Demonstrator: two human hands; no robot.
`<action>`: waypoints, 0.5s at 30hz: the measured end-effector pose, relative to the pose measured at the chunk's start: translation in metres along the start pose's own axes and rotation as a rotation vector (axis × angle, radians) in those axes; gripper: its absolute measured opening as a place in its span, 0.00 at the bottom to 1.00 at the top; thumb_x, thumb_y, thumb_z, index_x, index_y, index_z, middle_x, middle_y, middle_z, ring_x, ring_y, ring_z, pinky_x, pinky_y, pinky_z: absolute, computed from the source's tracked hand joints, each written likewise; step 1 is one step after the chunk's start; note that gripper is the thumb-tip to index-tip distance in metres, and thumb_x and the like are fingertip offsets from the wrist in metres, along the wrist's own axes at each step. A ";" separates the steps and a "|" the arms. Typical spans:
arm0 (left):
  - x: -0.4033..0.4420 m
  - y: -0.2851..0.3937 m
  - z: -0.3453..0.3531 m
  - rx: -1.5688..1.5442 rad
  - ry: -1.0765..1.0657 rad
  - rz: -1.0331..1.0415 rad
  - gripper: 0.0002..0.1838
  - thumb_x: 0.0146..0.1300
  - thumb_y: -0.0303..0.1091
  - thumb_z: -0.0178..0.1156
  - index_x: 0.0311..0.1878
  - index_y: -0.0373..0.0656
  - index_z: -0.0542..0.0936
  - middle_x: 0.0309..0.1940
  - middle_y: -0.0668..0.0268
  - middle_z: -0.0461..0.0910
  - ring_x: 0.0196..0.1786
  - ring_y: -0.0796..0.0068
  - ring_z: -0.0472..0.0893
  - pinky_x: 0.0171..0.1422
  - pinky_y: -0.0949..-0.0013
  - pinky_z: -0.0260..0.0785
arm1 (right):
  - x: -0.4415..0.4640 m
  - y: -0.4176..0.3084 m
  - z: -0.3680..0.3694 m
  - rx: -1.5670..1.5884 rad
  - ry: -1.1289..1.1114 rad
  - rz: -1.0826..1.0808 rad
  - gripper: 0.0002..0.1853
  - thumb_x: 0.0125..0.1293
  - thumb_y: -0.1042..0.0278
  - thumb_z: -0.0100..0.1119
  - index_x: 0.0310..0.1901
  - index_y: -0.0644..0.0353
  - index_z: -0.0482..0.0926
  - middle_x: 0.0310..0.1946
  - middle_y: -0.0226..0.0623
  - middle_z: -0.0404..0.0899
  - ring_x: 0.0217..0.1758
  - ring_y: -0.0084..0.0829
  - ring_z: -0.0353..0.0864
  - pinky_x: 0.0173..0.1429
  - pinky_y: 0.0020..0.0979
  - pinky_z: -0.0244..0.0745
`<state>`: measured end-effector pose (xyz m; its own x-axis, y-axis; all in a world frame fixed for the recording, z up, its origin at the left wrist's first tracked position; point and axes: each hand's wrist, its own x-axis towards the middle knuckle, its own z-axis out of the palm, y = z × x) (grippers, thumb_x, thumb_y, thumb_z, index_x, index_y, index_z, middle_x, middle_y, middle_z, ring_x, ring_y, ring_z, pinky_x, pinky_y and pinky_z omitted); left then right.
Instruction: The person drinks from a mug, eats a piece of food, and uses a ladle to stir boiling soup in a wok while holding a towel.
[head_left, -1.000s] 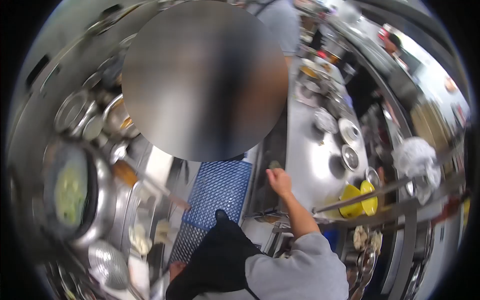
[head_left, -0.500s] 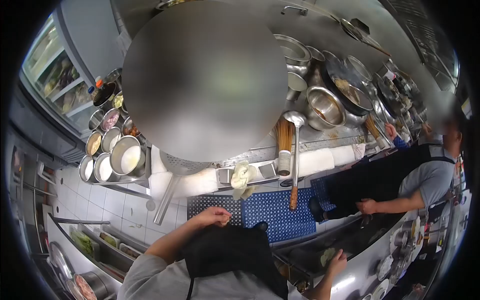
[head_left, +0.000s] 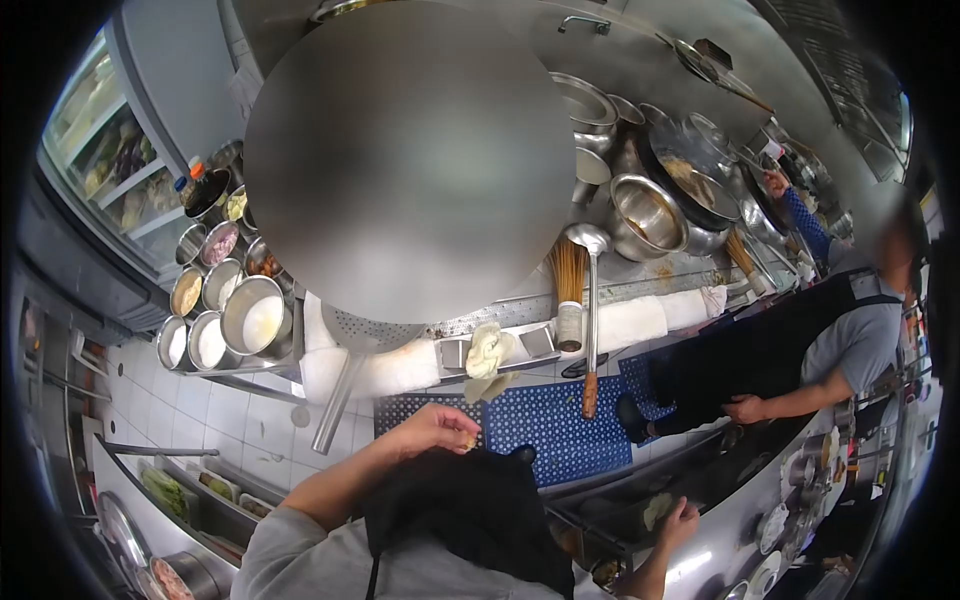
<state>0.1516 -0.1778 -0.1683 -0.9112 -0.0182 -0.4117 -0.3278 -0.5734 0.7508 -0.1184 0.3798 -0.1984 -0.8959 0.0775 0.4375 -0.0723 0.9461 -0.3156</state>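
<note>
My left hand (head_left: 435,428) is in front of the black apron (head_left: 450,510), its fingers pinched around a small yellowish piece (head_left: 470,442) whose kind I cannot make out. Low on the right, my right hand (head_left: 681,522) has curled fingers beside the steel counter. Whatever it may hold is hidden. A pale green crumpled thing (head_left: 657,510) shows just left of it; I cannot tell whether they touch. Ahead, a pale crumpled cloth (head_left: 490,352) hangs over the stove's front edge, and a long-handled ladle (head_left: 592,300) lies beside a bamboo brush (head_left: 568,290).
Several steel pots of ingredients (head_left: 255,312) stand at the left. A steel bowl (head_left: 648,215) and a wok with food (head_left: 690,185) are at the right. A co-worker in a black apron (head_left: 740,365) stands close on the right. Blue mats (head_left: 560,430) cover the floor. A large blur hides the centre.
My left hand has moved slightly right and up, still pinched. My right hand has barely shifted. The co-worker's far arm has reached up toward the woks.
</note>
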 end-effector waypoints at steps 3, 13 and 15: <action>0.003 -0.005 -0.004 -0.028 0.014 -0.026 0.14 0.64 0.23 0.64 0.53 0.34 0.81 0.44 0.61 0.84 0.45 0.73 0.84 0.52 0.68 0.80 | -0.002 -0.005 0.000 -0.019 0.014 0.014 0.25 0.68 0.48 0.60 0.31 0.69 0.77 0.30 0.52 0.79 0.37 0.54 0.78 0.44 0.48 0.71; -0.006 0.005 0.018 -0.119 0.009 -0.005 0.17 0.64 0.24 0.63 0.57 0.36 0.79 0.45 0.63 0.82 0.48 0.74 0.83 0.55 0.70 0.79 | 0.001 0.023 0.013 -0.076 -0.019 -0.044 0.24 0.68 0.51 0.58 0.30 0.70 0.76 0.30 0.55 0.77 0.37 0.58 0.77 0.43 0.52 0.69; -0.007 0.011 0.021 -0.088 0.002 0.020 0.17 0.65 0.24 0.63 0.57 0.36 0.79 0.44 0.63 0.82 0.47 0.75 0.82 0.53 0.71 0.78 | 0.004 0.019 0.015 -0.080 -0.046 -0.030 0.25 0.69 0.50 0.58 0.32 0.72 0.77 0.32 0.56 0.78 0.38 0.59 0.77 0.43 0.53 0.70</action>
<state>0.1495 -0.1666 -0.1463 -0.9170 -0.0319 -0.3975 -0.2858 -0.6426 0.7109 -0.1296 0.3935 -0.2156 -0.9133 0.0358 0.4058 -0.0659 0.9701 -0.2338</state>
